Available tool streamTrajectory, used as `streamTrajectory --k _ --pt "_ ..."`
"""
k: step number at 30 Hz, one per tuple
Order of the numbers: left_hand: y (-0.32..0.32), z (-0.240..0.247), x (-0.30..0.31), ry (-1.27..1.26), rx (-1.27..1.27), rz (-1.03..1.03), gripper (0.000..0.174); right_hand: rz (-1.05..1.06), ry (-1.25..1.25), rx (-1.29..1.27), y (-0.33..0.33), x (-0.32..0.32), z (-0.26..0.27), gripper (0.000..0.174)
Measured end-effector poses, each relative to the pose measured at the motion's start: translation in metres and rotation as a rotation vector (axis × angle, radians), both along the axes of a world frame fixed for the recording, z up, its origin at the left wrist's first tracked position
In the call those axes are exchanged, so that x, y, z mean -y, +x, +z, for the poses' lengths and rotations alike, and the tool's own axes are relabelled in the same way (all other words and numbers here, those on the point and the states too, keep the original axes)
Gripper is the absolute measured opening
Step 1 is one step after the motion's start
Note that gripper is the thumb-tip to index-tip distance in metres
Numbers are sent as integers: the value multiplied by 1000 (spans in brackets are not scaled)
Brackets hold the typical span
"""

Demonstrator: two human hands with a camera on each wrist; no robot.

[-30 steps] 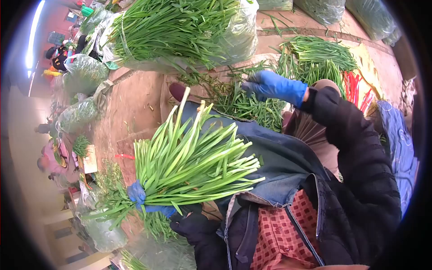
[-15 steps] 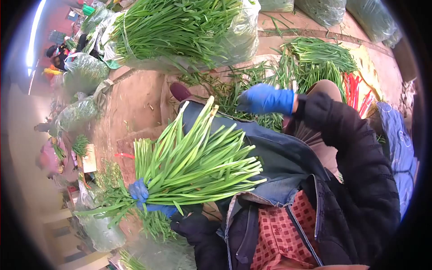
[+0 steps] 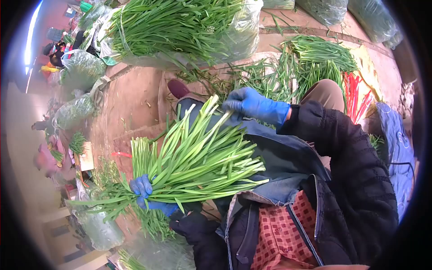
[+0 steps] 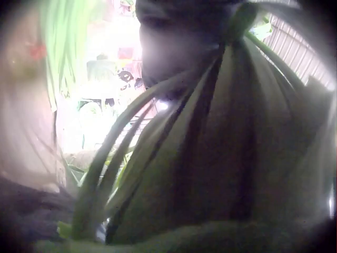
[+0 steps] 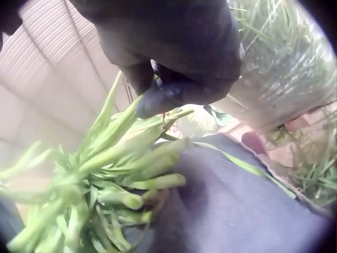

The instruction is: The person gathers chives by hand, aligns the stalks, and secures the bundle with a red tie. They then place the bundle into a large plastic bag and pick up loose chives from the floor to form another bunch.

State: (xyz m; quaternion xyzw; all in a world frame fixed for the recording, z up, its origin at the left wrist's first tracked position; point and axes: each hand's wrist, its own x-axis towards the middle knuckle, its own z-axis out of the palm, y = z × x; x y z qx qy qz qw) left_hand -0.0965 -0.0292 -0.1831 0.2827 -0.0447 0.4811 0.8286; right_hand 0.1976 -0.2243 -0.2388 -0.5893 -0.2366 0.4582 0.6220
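A large bunch of garlic chives (image 3: 202, 162), long green leaves with pale cut ends, fans out over the lap on a dark blue apron (image 3: 288, 157). Around its leafy end the blue-gloved left hand (image 3: 143, 186) grips the bunch, the pale ends pointing up and right. In the left wrist view dark leaves (image 4: 210, 158) spread below the glove. At the top of the fan the blue-gloved right hand (image 3: 256, 105) pinches the end of a stalk. The right wrist view has its fingertips (image 5: 152, 100) on a leaf above the thick stalk ends (image 5: 126, 200).
Ahead stands a big clear bag (image 3: 243, 36) packed with greens. Loose trimmed leaves (image 3: 265, 76) litter the floor by the right knee, beside bundled chives (image 3: 321, 54) and red strips (image 3: 353, 94). More filled bags (image 3: 319, 11) line the back. A blue cloth (image 3: 396, 148) hangs at the right.
My right hand has come left and down from over the loose leaves to the pale ends of the bunch and now pinches a stalk. My left hand keeps its grip on the bunch.
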Motion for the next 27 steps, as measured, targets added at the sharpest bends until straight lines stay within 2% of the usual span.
streamTrajectory --k 1,3,4,5,7,8,9,11,12,13,15,16,18,21,23,25,26,27 --pt "-4 -7 -4 -6 6 2 22 -134 -53 26 7 2 -8 26" --pt "-15 -15 -13 -11 59 -51 22 -252 -203 192 41 11 -34 30" --pt "-6 -5 -6 -57 86 -99 22 6 -404 509 48 20 -11 33" --pt "-2 -1 -6 -61 86 -101 22 5 -409 508 47 25 7 33" --pt "5 0 -7 -11 160 -202 20 422 -653 1362 42 30 32 38" --pt "3 0 -12 1 147 -210 19 476 -595 1259 51 24 27 36" --pt "2 1 -12 0 146 -201 19 484 -590 1260 49 19 23 36" --pt "10 12 -10 62 134 -229 19 112 93 812 45 7 22 35" --pt "10 14 -11 62 116 -244 19 230 47 654 43 2 23 37" --pt "14 17 -9 66 115 -251 19 222 49 654 37 -3 22 37" --pt "23 23 -2 79 118 -251 20 403 -9 368 18 -14 17 36" --pt "22 23 -5 81 115 -250 20 403 -6 366 9 -21 18 36" --pt "14 19 -15 109 35 -286 20 399 -123 30 -7 -35 21 35" --pt "15 16 -13 73 98 -279 20 273 -69 9 -19 -45 8 32" --pt "13 18 -12 117 39 -259 20 259 -51 84 -26 -39 14 35" --pt "11 20 -7 153 -18 -233 21 100 -132 374 -29 -35 10 38" --pt "10 22 -3 153 -71 -223 22 61 -202 651 -25 -31 13 40" --pt "6 23 -1 154 -124 -211 22 19 -251 935 -17 -29 0 32"
